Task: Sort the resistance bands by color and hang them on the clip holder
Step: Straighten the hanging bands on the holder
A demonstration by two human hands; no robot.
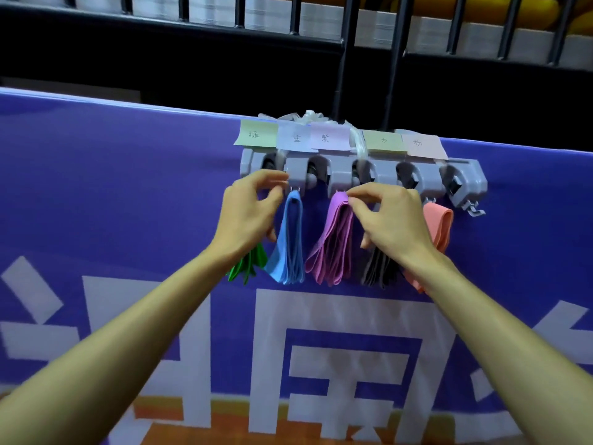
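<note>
Purple resistance bands [333,239]: a bundle of flat elastic loops hung under the third clip of the clip holder [388,176], with the top fold at the tip of the right-hand grip and the tails draped below and to its left. Right hand [394,220]: thumb and forefinger closed in a pinch on the top fold of the bundle, just under the holder. Handling, by estimate: light, limp, thin rubber, likely to cling and stretch rather than slide. Best taken at the top fold with all loops together, not by the loose tails. Blue resistance bands [288,239]: between the two grips, hanging free. Left hand [247,216]: fingertips drawn together just beyond the blue bundle's top; whether anything is held there cannot be told. Green resistance bands [248,268]: beneath the left grip, top hidden by the hand. Black resistance bands [380,268]: directly under the right palm. Pink resistance bands [441,223]: just outside the right grip. Paper labels [256,134]: a row above the holder, one per clip. Purple banner [128,187]: backing for all. Black railing [343,43]: behind.
</note>
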